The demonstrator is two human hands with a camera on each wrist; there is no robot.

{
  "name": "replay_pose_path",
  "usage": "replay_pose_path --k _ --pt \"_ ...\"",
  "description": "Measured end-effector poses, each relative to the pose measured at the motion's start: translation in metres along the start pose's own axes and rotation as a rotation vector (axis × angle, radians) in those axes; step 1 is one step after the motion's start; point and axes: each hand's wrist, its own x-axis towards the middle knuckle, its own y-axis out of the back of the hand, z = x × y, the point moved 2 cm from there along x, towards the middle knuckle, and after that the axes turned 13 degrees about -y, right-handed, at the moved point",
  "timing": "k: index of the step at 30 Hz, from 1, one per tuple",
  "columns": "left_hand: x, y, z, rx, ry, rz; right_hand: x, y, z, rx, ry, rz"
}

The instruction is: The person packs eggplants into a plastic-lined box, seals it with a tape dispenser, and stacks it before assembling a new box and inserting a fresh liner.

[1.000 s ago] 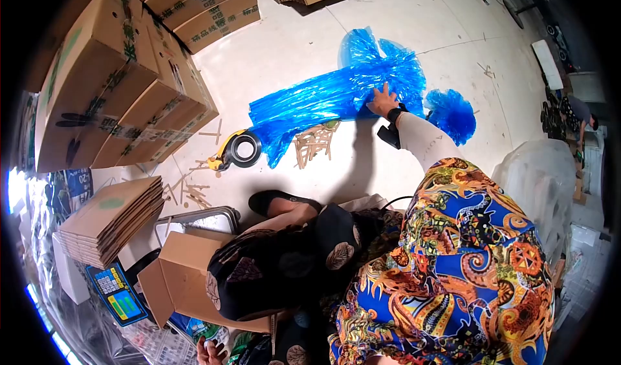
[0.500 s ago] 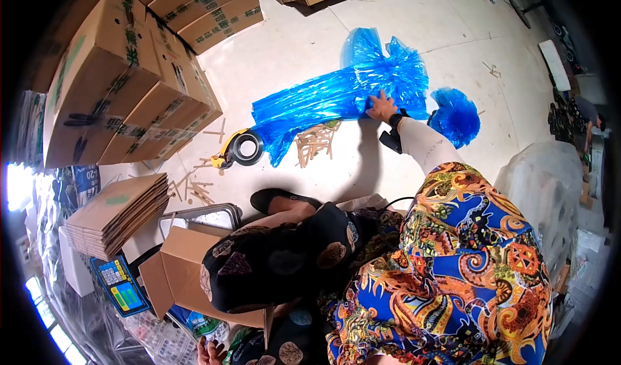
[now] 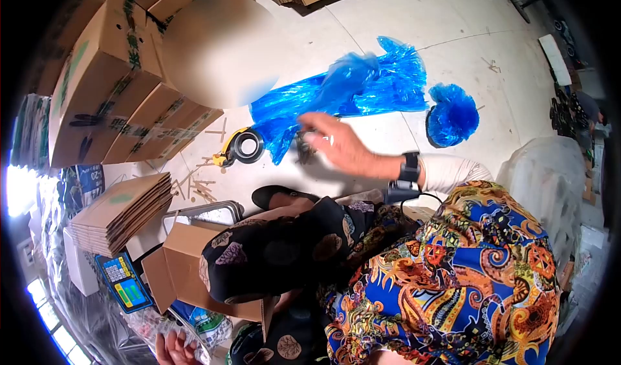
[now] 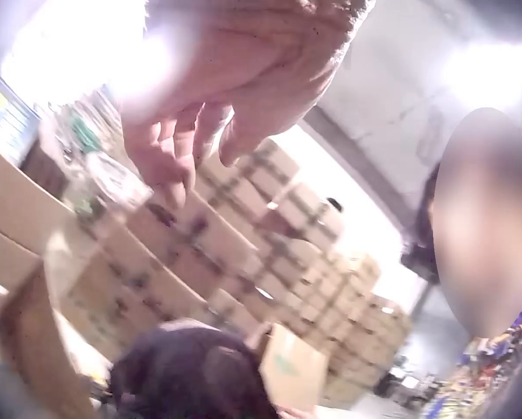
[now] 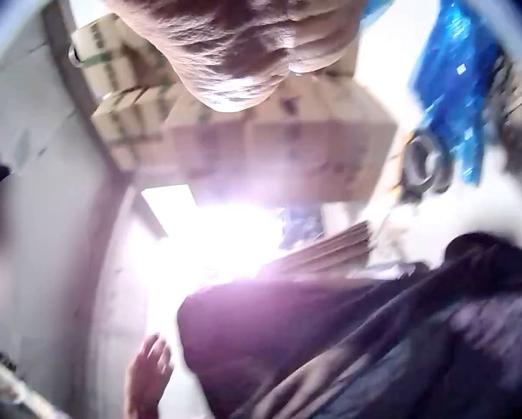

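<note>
My right hand (image 3: 336, 148) is in mid-air over the floor, its fingers curled and blurred by motion. It grips a blue plastic bag (image 3: 349, 77) that trails up from the fingers, off the spread of blue plastic bags (image 3: 398, 84) on the floor. In the right wrist view the back of this hand (image 5: 252, 44) fills the top, with a scrap of blue beside it. My left hand (image 3: 174, 349) hangs at the lower left by the open cardboard box (image 3: 184, 261). Its loosely bent fingers hold nothing in the left wrist view.
A yellow and black tape dispenser (image 3: 246, 146) lies at the bags' near left end. Right of them sits a round blue plastic bundle (image 3: 453, 116). Taped cartons (image 3: 103, 80) stack up at left, above flat cardboard (image 3: 119, 213) and a scale's keypad (image 3: 123, 281).
My right hand has come from the bags' right part back toward me and to the left, lifting a blue bag off the rest. The left hand has shifted slightly left.
</note>
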Motion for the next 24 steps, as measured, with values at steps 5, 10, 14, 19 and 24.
replay_pose_path --k 5,10,14,19,24 --pt "-0.014 -0.114 0.040 -0.102 -0.265 -0.307 -0.063 -0.001 -0.125 0.438 0.595 -0.310" --pt "-0.039 -0.145 0.019 -0.261 -0.342 -0.646 -0.111 -0.019 -0.156 0.596 1.023 -0.808" --pt "-0.071 -0.078 -0.019 -0.199 -0.386 -0.454 -0.070 -0.006 -0.151 0.624 0.805 -0.764" --pt "-0.119 0.016 -0.068 -0.164 -0.260 0.169 -0.018 -0.048 -0.107 0.023 0.420 -0.628" --pt "-0.149 0.065 -0.079 0.372 -0.535 0.578 0.009 -0.114 -0.132 -0.034 0.852 -0.756"
